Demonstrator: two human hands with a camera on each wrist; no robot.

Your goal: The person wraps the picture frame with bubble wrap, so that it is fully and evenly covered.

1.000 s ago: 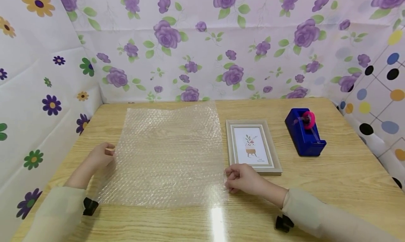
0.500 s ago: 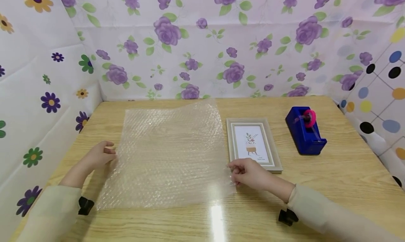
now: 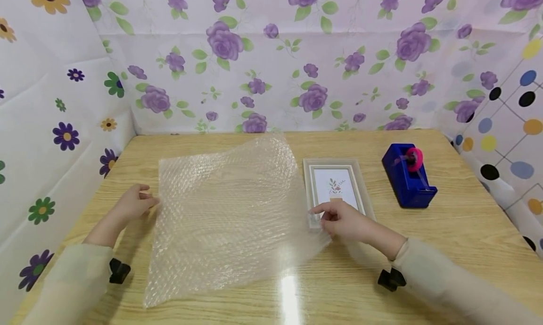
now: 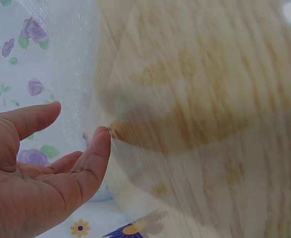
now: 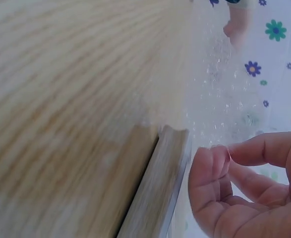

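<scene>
A clear sheet of bubble wrap (image 3: 229, 207) lies over the table, slightly raised at its right side. My right hand (image 3: 345, 221) pinches the sheet's right edge between thumb and fingers, above the lower part of a pale picture frame (image 3: 311, 193). In the right wrist view, thumb and fingertips of the right hand (image 5: 249, 188) meet beside the frame's edge (image 5: 155, 183). At the sheet's left edge, the fingertips of my left hand (image 3: 131, 204) reach the plastic. The left wrist view has the left hand (image 4: 51, 173) with its thumb apart from loosely bent fingers.
A blue tape dispenser (image 3: 407, 179) with a pink roll stands right of the frame. The wooden table (image 3: 466, 249) meets a floral cloth (image 3: 271, 84) at the back, and patterned cloths hang at both sides.
My right hand has moved right and slightly up, drawing the bubble wrap's right edge over the frame's lower corner. The sheet has turned a little, its lower left corner coming nearer. My left hand has barely shifted.
</scene>
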